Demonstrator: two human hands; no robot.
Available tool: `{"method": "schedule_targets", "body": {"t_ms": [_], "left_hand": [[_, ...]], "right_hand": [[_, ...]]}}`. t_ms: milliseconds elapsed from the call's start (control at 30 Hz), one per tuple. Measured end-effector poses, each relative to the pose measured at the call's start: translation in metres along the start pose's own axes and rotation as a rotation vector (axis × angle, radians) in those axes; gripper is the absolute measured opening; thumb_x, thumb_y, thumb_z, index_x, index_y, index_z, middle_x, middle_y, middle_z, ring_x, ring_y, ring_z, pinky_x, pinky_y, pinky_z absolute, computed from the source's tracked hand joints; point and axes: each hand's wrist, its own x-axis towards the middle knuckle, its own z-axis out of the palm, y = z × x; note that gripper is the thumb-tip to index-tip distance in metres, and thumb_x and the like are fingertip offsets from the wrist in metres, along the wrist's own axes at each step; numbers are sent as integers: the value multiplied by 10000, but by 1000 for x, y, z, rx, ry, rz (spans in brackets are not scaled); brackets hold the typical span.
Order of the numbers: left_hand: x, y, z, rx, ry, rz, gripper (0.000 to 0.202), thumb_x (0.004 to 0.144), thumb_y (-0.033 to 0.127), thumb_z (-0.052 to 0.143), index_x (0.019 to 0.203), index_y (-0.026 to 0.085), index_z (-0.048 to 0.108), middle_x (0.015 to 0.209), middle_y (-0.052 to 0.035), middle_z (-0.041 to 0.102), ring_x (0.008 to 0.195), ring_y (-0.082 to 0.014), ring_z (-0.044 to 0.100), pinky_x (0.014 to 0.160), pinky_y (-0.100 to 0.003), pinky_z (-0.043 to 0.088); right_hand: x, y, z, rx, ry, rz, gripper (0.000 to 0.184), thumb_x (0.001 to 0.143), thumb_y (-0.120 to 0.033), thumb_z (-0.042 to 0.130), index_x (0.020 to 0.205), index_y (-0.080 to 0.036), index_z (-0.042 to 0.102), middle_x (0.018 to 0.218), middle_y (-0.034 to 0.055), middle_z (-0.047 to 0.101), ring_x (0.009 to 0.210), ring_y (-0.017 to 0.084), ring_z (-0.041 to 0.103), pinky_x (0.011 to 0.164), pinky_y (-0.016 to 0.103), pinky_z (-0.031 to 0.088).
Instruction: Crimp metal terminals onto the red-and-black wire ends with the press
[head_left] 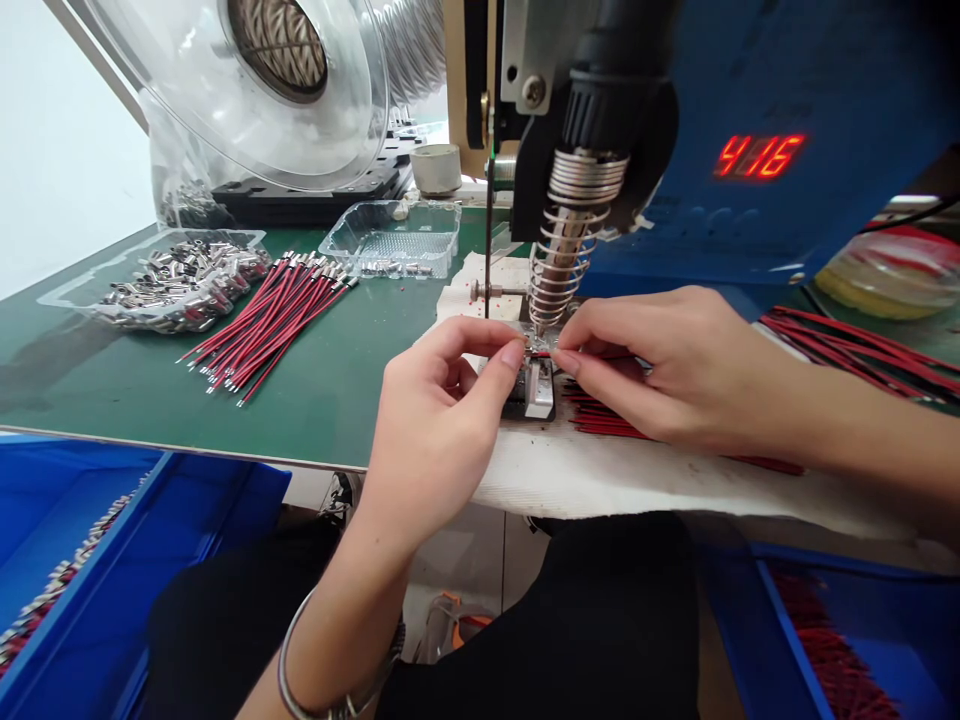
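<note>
Under the tip of a soldering iron [559, 245] with a coil spring round it, both of my hands meet at a small metal fixture [539, 390]. My left hand [442, 420] is closed, thumb and forefinger pinching a small metal connector that its fingertips mostly hide. Closed in a pinch from the other side, my right hand [667, 360] holds a thin red and black wire [541, 353], whose end reaches toward the connector. More red and black wires [604, 412] lie on the white cloth beneath my right hand.
A bundle of wires with metal ends [277, 315] lies on the green mat [337, 370], beside a clear tray of connectors [180, 285]. Behind stands another clear tray [397, 235]. The blue machine [697, 230] shows 416. Blue bins [150, 560] sit below the table's edge.
</note>
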Motion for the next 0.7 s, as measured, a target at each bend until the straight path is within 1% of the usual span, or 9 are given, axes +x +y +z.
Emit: {"method": "schedule_targets", "body": {"t_ms": [233,367,567,700], "left_hand": [[1,0,1,-29,13,16,73,1013,253,948,971,232,893,918,2,861,626,-124,561,547,-278,446],[1,0,2,-42,12,22,72,1018,234,946,970,238,892,925,11,863,621,-114,545,553,-276,448],[1,-2,2,-48,7,29,68,1034,231,935,979,242,897,929,16,865,620,-110,546,558,-275,448],[1,-2,2,-47,6,27,69,1027,224,938,976,241,895,927,20,863,623,-108,549,562,-272,451]], "right_hand": [[1,1,0,-5,-6,7,238,1167,-243,574,948,-262,666,787,12,739,665,187,651,643,350,420],[1,1,0,-13,-21,15,269,1187,-273,559,932,-272,647,787,8,742,665,187,662,648,353,425],[-1,2,0,-23,-3,-9,259,1190,-240,580,943,-266,655,781,-6,725,651,177,651,646,343,423],[-1,3,1,-37,25,-61,258,1201,-201,605,959,-244,683,774,-14,711,642,162,641,640,329,418]]}}
